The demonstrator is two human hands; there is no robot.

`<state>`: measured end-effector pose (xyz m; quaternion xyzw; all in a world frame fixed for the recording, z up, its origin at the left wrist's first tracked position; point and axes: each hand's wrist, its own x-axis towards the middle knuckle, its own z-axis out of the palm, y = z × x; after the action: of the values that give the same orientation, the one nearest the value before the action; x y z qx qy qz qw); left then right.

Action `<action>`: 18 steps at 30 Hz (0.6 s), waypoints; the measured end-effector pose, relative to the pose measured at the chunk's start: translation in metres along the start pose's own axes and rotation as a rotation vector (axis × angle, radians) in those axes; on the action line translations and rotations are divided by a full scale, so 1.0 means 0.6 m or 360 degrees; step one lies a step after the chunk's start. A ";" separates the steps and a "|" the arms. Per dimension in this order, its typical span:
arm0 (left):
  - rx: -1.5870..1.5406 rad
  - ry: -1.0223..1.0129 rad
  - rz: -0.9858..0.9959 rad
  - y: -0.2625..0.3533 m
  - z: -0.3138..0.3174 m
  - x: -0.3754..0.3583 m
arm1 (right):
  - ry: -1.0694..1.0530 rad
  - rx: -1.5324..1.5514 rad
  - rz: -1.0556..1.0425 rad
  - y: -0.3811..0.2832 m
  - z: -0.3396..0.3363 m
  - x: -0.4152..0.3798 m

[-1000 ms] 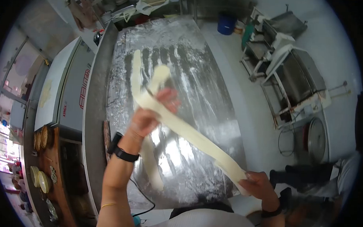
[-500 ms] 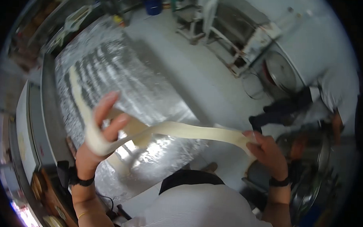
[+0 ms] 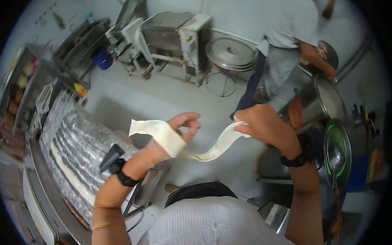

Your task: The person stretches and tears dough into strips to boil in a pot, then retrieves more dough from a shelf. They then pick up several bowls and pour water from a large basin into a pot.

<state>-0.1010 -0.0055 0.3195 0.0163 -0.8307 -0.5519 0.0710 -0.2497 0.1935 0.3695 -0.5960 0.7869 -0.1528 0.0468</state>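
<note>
A long, flat strip of pale dough [image 3: 171, 143] hangs between my hands. Over the back of my left hand [image 3: 185, 124] the strip lies draped, one end sticking out to the left. The fingers of that hand are loosely bent and apart. My right hand [image 3: 265, 125] pinches the other end between thumb and fingers, and the strip sags in the middle. Another dough strip [image 3: 69, 170] lies on the table [image 3: 87, 131], whose shiny surface looks wet or film-covered.
At right stand a tall pot [image 3: 330, 99] and a green-lit bowl [image 3: 344, 140] with a ladle [image 3: 336, 161]. A co-worker [image 3: 285, 30] stands beyond the pot. Along the wall are a metal machine [image 3: 164, 33], a round lid [image 3: 231, 52] and a blue bucket [image 3: 102, 58].
My body has turned right, away from the table. The dough strip has come along, off the table and into the air, still draped on my left hand and pinched by my right.
</note>
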 end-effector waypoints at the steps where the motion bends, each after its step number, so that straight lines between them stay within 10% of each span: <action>1: -0.0073 -0.0039 0.0071 -0.010 0.042 0.032 | 0.0030 -0.0004 0.0042 0.014 -0.009 -0.017; 5: -0.0469 -0.0356 0.0469 -0.013 0.175 0.146 | -0.0160 -0.0147 0.0072 0.079 -0.016 -0.070; 7: -0.1358 -0.0561 0.0023 -0.003 0.231 0.183 | -0.0199 -0.0151 0.0102 0.111 -0.021 -0.087; 18: -0.1202 -0.1470 -0.0386 0.017 0.378 0.393 | 0.0007 -0.0117 0.0697 0.282 -0.128 -0.154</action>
<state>-0.3645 0.1812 0.2661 -0.1565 -0.5148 -0.7625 -0.3591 -0.3994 0.3365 0.3821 -0.4119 0.9026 -0.1116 0.0555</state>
